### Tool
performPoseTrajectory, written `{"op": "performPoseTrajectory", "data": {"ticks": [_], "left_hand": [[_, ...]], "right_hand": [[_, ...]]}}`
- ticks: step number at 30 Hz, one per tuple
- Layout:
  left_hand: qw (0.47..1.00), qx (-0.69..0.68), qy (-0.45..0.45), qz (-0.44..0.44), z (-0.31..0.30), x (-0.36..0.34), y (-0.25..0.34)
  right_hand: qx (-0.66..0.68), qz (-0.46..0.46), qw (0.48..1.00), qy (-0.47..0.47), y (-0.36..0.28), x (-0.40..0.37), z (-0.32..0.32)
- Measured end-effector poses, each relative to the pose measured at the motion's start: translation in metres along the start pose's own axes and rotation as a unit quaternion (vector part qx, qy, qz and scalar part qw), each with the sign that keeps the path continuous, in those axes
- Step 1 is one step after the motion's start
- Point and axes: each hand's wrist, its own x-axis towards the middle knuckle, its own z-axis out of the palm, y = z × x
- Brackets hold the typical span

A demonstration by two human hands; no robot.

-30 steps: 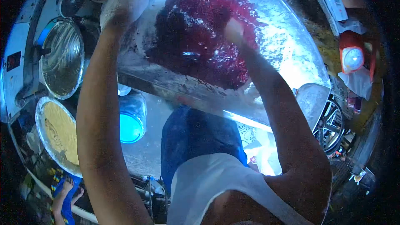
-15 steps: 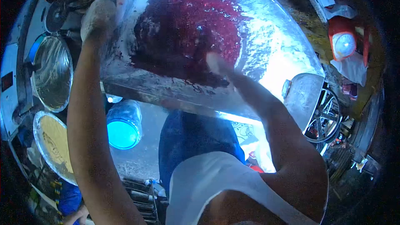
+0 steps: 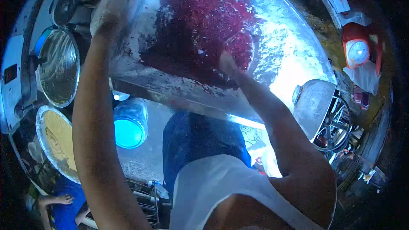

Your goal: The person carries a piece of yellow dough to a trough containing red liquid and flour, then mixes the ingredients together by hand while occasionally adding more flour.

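Note:
A large metal trough (image 3: 292, 38) in front of me has frosty white smears on its walls. A dark red, wet-looking mass (image 3: 204, 21) covers much of its inside, and I cannot make out what it is. My left hand (image 3: 110, 12), pale with powder, is closed over the trough's left edge. My right hand (image 3: 228, 61) reaches down into the near right part of the red mass. It is smeared by motion and its fingers are hidden, so whether it holds anything does not show.
Left stand a shiny round pan (image 3: 59, 68), a pan of yellowish powder (image 3: 55, 138) and a bucket with a bright blue top (image 3: 129, 133). Another person's hand (image 3: 64, 199) shows at lower left. Right are a spoked wheel (image 3: 332, 123) and a red dial scale (image 3: 357, 53).
The view has shifted slightly, so most things sit a little further right. My right hand has moved within the red mass. More of the other person shows at lower left.

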Motion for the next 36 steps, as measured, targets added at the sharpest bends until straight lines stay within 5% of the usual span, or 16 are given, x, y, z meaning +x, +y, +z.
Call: {"op": "performPoseTrajectory", "data": {"ticks": [1,3,4,5,7,8,9,11,16,24,25,28,30,32,34,36], "left_hand": [[1.0,-0.012,0.006,0.011,0.001,0.0,-0.002],[1.0,-0.016,0.007,0.012,-0.001,-0.002,0.0],[1.0,-0.014,0.005,0.009,0.0,-0.002,-0.003],[1.0,-0.009,0.0,0.009,0.002,0.001,-0.004],[1.0,-0.004,-0.002,0.01,0.001,0.002,-0.002],[1.0,0.006,0.0,-0.004,-0.001,0.001,0.002],[1.0,0.016,0.002,-0.017,-0.003,0.0,0.005],[1.0,0.008,-0.009,-0.003,0.002,0.003,-0.003],[0.999,-0.032,-0.006,0.007,-0.006,-0.007,0.009],[0.998,-0.021,0.018,-0.048,-0.016,-0.011,0.023],[0.999,-0.019,0.014,-0.041,-0.011,-0.009,0.013],[1.0,-0.012,0.001,-0.014,0.003,0.002,0.002],[0.999,0.011,-0.03,-0.039,-0.004,-0.001,0.009],[0.999,-0.042,-0.006,-0.014,-0.005,-0.004,0.003],[0.999,-0.022,-0.006,0.024,-0.003,-0.001,0.0],[0.999,0.019,-0.029,-0.023,-0.008,-0.004,0.008]], "right_hand": [[0.237,0.022,0.967,0.093,0.001,-0.001,0.007],[0.217,0.109,0.965,0.097,0.0,0.013,-0.003],[-0.173,0.15,0.973,-0.019,-0.083,0.025,-0.031],[-0.533,0.114,0.826,-0.141,-0.192,0.038,-0.063],[-0.476,0.066,0.875,-0.061,-0.203,0.084,-0.079],[-0.445,0.038,0.894,-0.024,-0.207,0.107,-0.086],[-0.559,-0.089,0.824,-0.022,-0.185,0.118,-0.081],[-0.569,-0.311,0.761,-0.009,-0.086,0.142,-0.055],[-0.447,-0.215,0.863,-0.099,-0.108,0.068,0.007],[-0.386,-0.174,0.904,0.061,-0.088,0.129,-0.005],[-0.379,-0.151,0.91,0.075,-0.216,0.127,-0.037],[-0.303,0.021,0.949,-0.086,-0.217,0.19,-0.013],[-0.368,-0.162,0.904,-0.143,-0.193,0.183,0.032],[-0.395,-0.233,0.877,-0.145,-0.151,0.153,0.083],[-0.437,-0.099,0.884,-0.135,-0.173,0.092,0.094],[-0.436,-0.126,0.876,-0.162,-0.14,0.037,0.064]]}}
